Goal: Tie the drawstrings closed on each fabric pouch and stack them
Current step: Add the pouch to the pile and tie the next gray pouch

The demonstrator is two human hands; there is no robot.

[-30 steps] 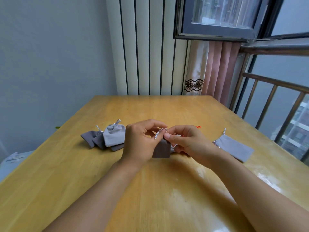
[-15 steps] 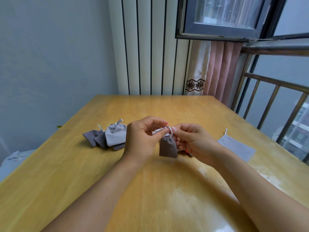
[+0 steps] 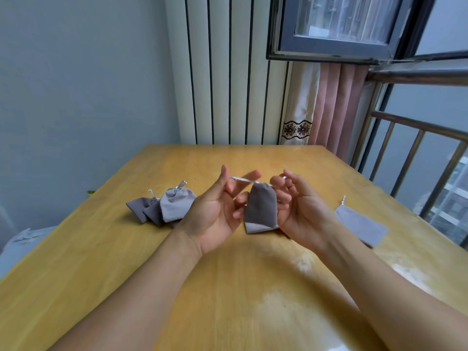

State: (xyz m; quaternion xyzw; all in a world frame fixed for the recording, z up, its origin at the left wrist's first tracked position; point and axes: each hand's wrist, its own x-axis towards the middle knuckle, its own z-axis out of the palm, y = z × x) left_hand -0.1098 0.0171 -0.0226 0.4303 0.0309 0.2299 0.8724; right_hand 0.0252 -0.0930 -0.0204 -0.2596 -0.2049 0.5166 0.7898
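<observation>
Fingers of the left hand and of the right hand pinch opposite drawstring ends, pulling outward above the table. Uneven tension could slip a cord free, likely loosening the knot. Between them hangs the dark grey pouch, its neck cinched; tied pouches lie left, an untied pouch right.

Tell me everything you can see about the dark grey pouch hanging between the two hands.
The dark grey pouch is small, of soft fabric, its mouth gathered shut at the top. It hangs upright above the wooden table, and a lighter grey patch shows at its bottom edge. Its pale drawstring runs sideways from the mouth. The left hand and right hand each pinch one end.
</observation>
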